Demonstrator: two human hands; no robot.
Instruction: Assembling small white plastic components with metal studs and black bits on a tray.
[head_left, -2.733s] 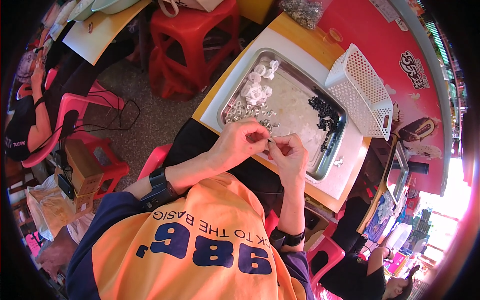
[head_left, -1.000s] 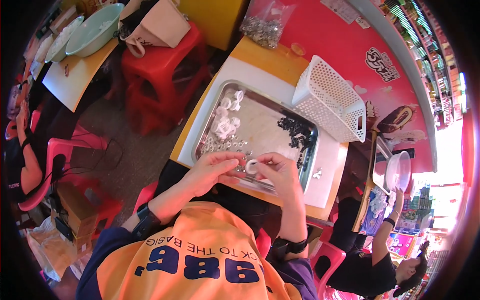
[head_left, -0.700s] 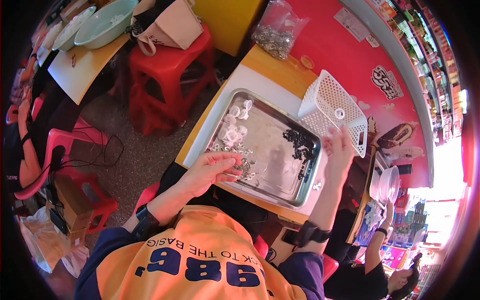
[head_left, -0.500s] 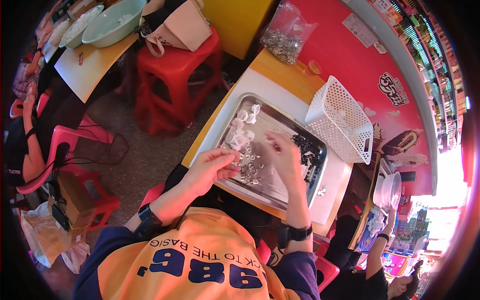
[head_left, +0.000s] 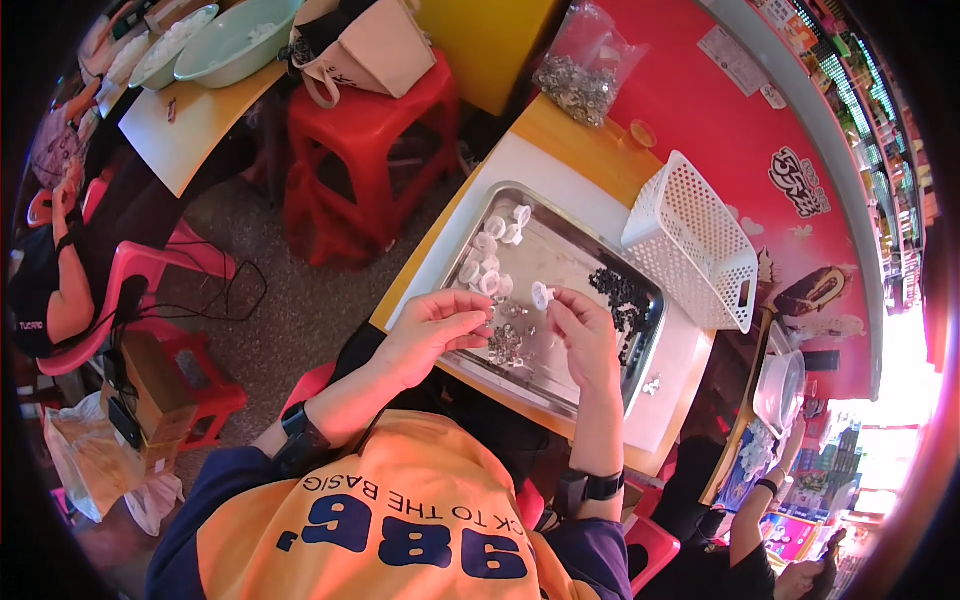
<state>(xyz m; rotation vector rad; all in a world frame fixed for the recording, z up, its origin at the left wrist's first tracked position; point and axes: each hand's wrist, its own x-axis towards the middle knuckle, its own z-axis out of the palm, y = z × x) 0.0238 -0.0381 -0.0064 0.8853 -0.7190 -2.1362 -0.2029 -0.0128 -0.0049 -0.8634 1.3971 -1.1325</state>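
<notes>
My right hand [head_left: 587, 338] pinches a small white round plastic piece [head_left: 541, 295] between thumb and fingertips, above a shallow metal tray [head_left: 560, 258]. Just to its left is my left hand [head_left: 437, 332], its thumb and fingers closed together over the tray's near left edge. Whatever those left fingers hold is too small to make out. Several similar white plastic pieces [head_left: 484, 265] lie along the tray's left side. Small shiny metal parts [head_left: 507, 346] are heaped between my hands, and many tiny black parts [head_left: 622, 293] fill the right side.
A white perforated basket [head_left: 690, 240] stands right of the tray. Behind it on the table lie a clear bag of metal parts [head_left: 580, 85] and a small round dish [head_left: 641, 134]. At the left is a red stool [head_left: 370, 130] bearing a bag. Other people sit left and lower right.
My right hand has turned and drawn slightly nearer; the white plastic piece now shows in its fingertips. My left hand stays closed in nearly the same place.
</notes>
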